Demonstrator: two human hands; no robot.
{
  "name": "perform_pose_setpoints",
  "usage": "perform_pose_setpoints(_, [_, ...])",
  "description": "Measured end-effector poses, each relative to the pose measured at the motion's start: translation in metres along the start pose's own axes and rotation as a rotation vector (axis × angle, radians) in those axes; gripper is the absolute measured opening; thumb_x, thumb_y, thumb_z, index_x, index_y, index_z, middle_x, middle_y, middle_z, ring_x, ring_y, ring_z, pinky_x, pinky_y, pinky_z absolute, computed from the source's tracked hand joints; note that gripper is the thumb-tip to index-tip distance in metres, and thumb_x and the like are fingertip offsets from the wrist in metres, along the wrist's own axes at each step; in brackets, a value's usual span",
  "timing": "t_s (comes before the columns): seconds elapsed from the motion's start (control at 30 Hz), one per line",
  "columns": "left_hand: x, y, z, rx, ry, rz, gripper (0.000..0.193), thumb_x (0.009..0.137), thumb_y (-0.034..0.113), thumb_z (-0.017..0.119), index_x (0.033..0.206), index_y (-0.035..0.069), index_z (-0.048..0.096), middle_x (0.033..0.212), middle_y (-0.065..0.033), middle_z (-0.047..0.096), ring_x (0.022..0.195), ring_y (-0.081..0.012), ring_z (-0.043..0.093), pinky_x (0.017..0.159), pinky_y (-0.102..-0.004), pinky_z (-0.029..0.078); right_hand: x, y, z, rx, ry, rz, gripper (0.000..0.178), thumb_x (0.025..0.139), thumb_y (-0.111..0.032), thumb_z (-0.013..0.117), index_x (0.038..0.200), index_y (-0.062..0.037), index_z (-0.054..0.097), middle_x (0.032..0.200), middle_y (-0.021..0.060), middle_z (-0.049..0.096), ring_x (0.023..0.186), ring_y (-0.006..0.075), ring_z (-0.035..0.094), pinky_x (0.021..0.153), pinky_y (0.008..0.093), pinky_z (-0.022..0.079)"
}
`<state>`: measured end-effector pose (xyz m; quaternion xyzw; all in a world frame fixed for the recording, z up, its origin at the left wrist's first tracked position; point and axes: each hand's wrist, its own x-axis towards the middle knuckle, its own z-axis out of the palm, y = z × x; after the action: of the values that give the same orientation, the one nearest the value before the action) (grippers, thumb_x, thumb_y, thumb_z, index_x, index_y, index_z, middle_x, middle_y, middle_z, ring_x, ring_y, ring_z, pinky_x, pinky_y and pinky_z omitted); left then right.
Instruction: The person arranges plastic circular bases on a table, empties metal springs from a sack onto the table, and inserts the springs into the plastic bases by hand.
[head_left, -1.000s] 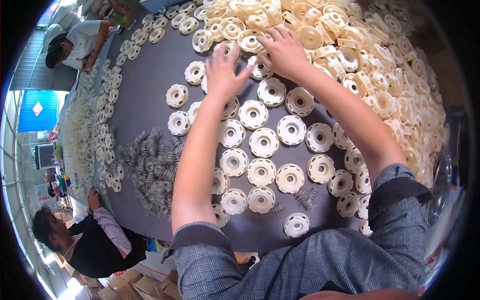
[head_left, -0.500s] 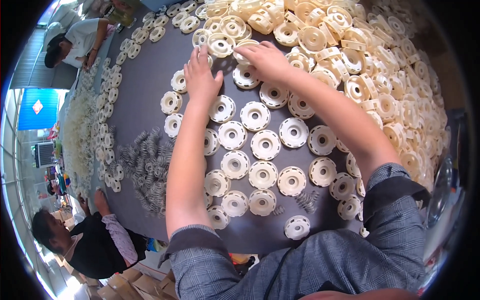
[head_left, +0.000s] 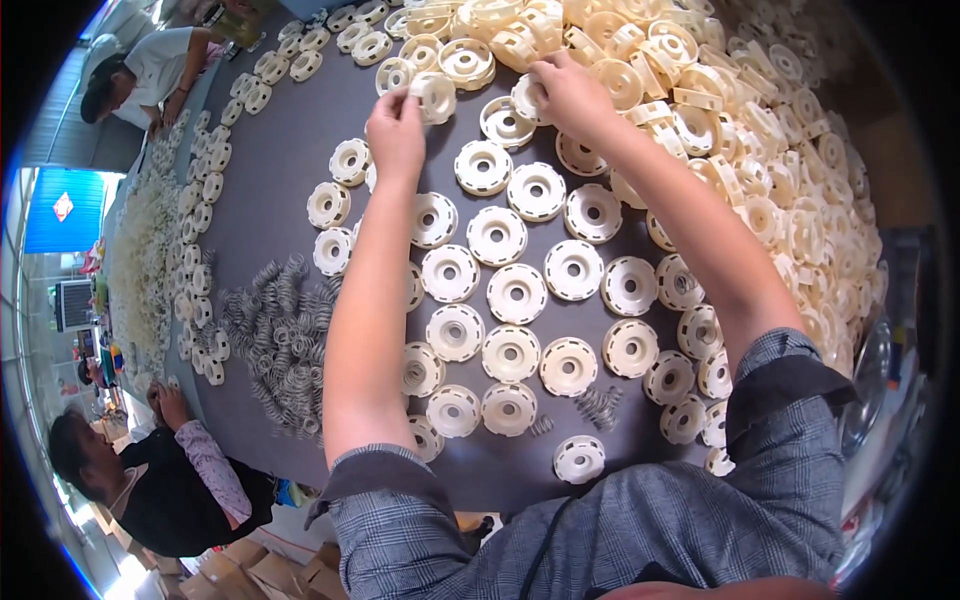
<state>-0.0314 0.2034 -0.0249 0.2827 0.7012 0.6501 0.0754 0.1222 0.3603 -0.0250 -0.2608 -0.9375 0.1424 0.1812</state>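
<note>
Between the fingers of my left hand (head_left: 397,130) is a cream plastic disc (head_left: 436,98) with a centre hole, tilted off the table. My right hand (head_left: 575,95) grips the edge of another round plastic piece (head_left: 527,100), partly covered by the fingers. Just below it a ring-shaped piece (head_left: 507,122) lies with its hollow side up. Between my forearms, notched discs (head_left: 515,294) lie flat in loose rows on the dark table (head_left: 270,190). A coil spring sits in the middle of at least one disc (head_left: 454,333).
A large heap of cream plastic parts (head_left: 760,170) fills the far right. Grey coil springs (head_left: 280,350) are piled left of my left forearm, and a few springs (head_left: 600,408) lie near the front edge. Two people (head_left: 150,490) work along the left side beside small translucent parts (head_left: 145,250).
My left hand has closed on a disc and raised it on edge. My right hand has moved right and now grips a piece. The whole view has shifted slightly.
</note>
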Motion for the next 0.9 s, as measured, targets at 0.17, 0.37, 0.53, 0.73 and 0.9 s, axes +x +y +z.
perform_pose_setpoints(0.17, [-0.002, -0.009, -0.022, 0.420, -0.127, -0.169, 0.034, 0.076, 0.016, 0.061, 0.105, 0.001, 0.053, 0.090, -0.0120, 0.062, 0.079, -0.0207, 0.060, 0.071, -0.0304, 0.047, -0.015, -0.017, -0.002, -0.193, 0.081, -0.209, 0.036, 0.083, -0.032, 0.050, 0.115, -0.0140, 0.053, 0.122, 0.0108, 0.047, 0.114, 0.0271, 0.043, 0.092, 0.0426, 0.036])
perform_pose_setpoints(0.37, [-0.066, 0.017, -0.016, 1.081, -0.548, 0.386, 0.068, 0.074, 0.055, 0.054, 0.132, 0.024, 0.038, 0.140, -0.0188, 0.021, 0.130, -0.0348, 0.019, 0.104, -0.0538, 0.008, -0.035, -0.030, -0.007, -0.232, -0.177, -0.316, 0.064, 0.073, -0.056, 0.057, 0.127, -0.0236, 0.045, 0.136, 0.0139, 0.032, 0.125, 0.0311, 0.031, 0.098, 0.0502, 0.028])
perform_pose_setpoints(0.53, [-0.076, 0.012, -0.041, 1.278, -0.619, 0.297, 0.067, 0.079, 0.052, 0.050, 0.137, 0.028, 0.025, 0.143, -0.0148, 0.017, 0.130, -0.0301, 0.023, 0.101, -0.0594, 0.009, -0.033, -0.055, 0.008, -0.202, -0.174, -0.396, 0.068, 0.070, -0.053, 0.061, 0.127, -0.0214, 0.044, 0.136, 0.0136, 0.031, 0.124, 0.0324, 0.031, 0.096, 0.0489, 0.029])
perform_pose_setpoints(0.73, [-0.079, 0.010, -0.062, 1.158, -0.537, 0.254, 0.065, 0.077, 0.042, 0.058, 0.134, 0.023, 0.031, 0.139, -0.0165, 0.024, 0.128, -0.0282, 0.026, 0.102, -0.0579, 0.008, -0.016, -0.054, 0.018, 0.155, -0.186, -0.472, 0.058, 0.076, -0.021, 0.061, 0.128, -0.0103, 0.037, 0.125, 0.0138, 0.045, 0.116, 0.0312, 0.040, 0.096, 0.0406, 0.034])
perform_pose_setpoints(0.9, [-0.123, 0.047, -0.089, 0.442, -0.313, 0.149, 0.049, 0.079, 0.025, 0.061, 0.122, 0.009, 0.045, 0.125, -0.0156, 0.043, 0.120, -0.0276, 0.038, 0.102, -0.0428, 0.022, -0.063, -0.057, -0.057, 0.364, -0.305, -0.313, 0.056, 0.073, -0.023, 0.066, 0.122, -0.0084, 0.045, 0.113, 0.0149, 0.052, 0.105, 0.0276, 0.047, 0.091, 0.0380, 0.038])
